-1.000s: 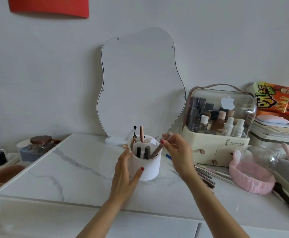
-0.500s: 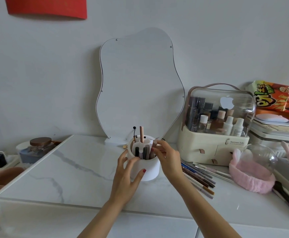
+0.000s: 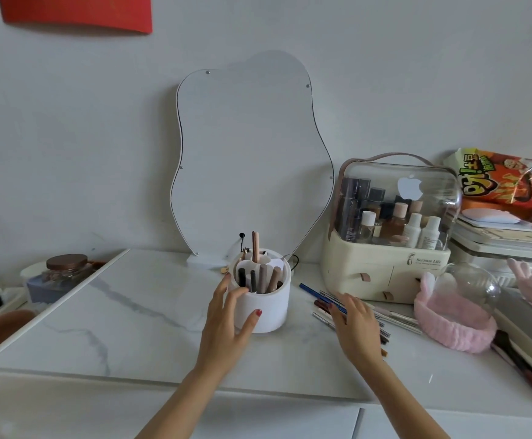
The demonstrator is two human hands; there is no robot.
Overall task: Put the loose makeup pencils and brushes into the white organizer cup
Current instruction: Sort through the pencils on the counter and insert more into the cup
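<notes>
**Mid-task: cup steadied, other hand over the pencil pile**

Left hand (image 3: 226, 324) wraps the near-left side of the white organizer cup (image 3: 266, 307), thumb on the front wall, fingers curled at the rim. Firm-looking hold on the cup, nothing else in it. Right hand (image 3: 355, 321) is spread, palm down, over the loose pencils and brushes (image 3: 394, 316) lying on the marble top (image 3: 125, 312) just right of the cup. Fingers splayed wide, touching or nearly touching the pile; I see nothing pinched yet. Blue pencil (image 3: 313, 291) sticks out from under the fingertips toward the cup.

Cup holds several sticks upright in the front compartment, a tall pink one (image 3: 255, 245) in a rear slot. Most of the pile is outside, so roughly early-to-mid progress by my read.

Risks:
- Pencils are round on slick marble. A flat-handed sweep could roll them off to the right or off the front edge.
- Grabbing a bundle at once: ends fan out, catch on the cup's dividers or rim, tip out.
- Front compartment is filling up. Forcing more in may jam or lever the cup; the left hand is what prevents a tip.

Surroundings: cream cosmetics case (image 3: 388, 245) sits right behind the pile, pink headband (image 3: 451, 324) to its right with a clear dome (image 3: 470, 288) on it. Both box in the pile, limiting approach from the back and right. Mirror (image 3: 249, 153) leans on the wall behind the cup, well clear. Jar (image 3: 65, 270) far left, irrelevant.
</notes>
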